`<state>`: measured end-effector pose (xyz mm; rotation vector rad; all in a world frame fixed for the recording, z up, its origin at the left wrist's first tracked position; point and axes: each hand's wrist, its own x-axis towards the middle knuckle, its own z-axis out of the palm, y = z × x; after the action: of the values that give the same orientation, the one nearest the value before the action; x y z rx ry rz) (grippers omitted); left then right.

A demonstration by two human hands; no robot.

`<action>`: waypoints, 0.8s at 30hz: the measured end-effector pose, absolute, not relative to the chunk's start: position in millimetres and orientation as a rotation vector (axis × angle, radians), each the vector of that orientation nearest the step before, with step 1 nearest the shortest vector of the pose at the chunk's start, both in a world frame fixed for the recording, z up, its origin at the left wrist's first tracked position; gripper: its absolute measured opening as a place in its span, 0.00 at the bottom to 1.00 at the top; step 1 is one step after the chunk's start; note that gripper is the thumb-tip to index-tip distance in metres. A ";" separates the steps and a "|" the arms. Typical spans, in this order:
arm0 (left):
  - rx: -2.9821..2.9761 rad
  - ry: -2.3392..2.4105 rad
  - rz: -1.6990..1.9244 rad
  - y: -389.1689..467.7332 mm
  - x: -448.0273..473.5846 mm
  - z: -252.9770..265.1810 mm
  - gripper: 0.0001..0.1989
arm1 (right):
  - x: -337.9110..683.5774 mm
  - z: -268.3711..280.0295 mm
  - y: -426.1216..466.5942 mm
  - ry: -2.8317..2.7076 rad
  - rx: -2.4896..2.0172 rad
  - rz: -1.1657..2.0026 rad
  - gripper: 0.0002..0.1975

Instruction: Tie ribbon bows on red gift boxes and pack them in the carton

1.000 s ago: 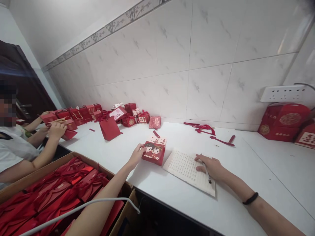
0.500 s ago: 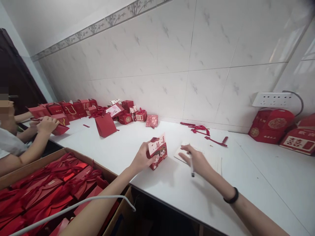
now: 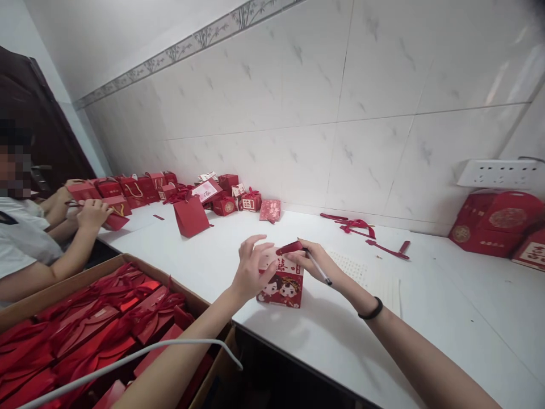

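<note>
A small red and cream gift box [image 3: 281, 289] with two cartoon figures on its front stands upright near the table's front edge. Beside its upper left, my left hand [image 3: 251, 270] is open, fingers spread and thumb close to the box face. My right hand [image 3: 321, 261] grips a pen [image 3: 318, 267] that points down to the right. The fingertips of this hand are at the box top, where a dark red strip or flap [image 3: 288, 248] shows; its lower part is hidden by the fingers. Behind that wrist lies a sheet of small stickers or print [image 3: 351, 268].
A carton [image 3: 121, 260] of red boxes with ribbons stands at the left, a white bar [image 3: 170, 343] across it. At left, a person [image 3: 25, 238] handles a red box. Gift boxes [image 3: 225, 204] line the wall; red straps [image 3: 357, 228] lie behind, larger boxes [image 3: 489, 221] at right.
My right hand has moved left from the paper to the box top, still with the pen. The box now stands front-on, and my left hand has loosened from its side, fingers spread.
</note>
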<state>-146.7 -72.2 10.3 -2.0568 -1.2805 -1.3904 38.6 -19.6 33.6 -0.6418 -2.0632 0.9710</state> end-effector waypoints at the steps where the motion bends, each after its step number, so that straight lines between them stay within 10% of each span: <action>1: -2.073 -1.313 -1.365 -72.2 -144.3 20.1 0.13 | 40.5 34.8 -19.7 -2.079 -0.621 1.019 0.17; 12: -2.449 -1.965 -1.281 -69.0 -127.0 60.9 0.16 | 39.1 28.4 -19.4 -2.065 -0.718 0.984 0.23; 24: -2.227 -1.936 -1.741 -73.0 -124.3 45.0 0.16 | 33.4 30.0 -36.3 -2.166 -0.542 0.514 0.05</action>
<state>-124.3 -73.0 45.0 -2.2275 -1.9356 -1.7405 33.4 -36.3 30.0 -0.5419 -2.1656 0.5137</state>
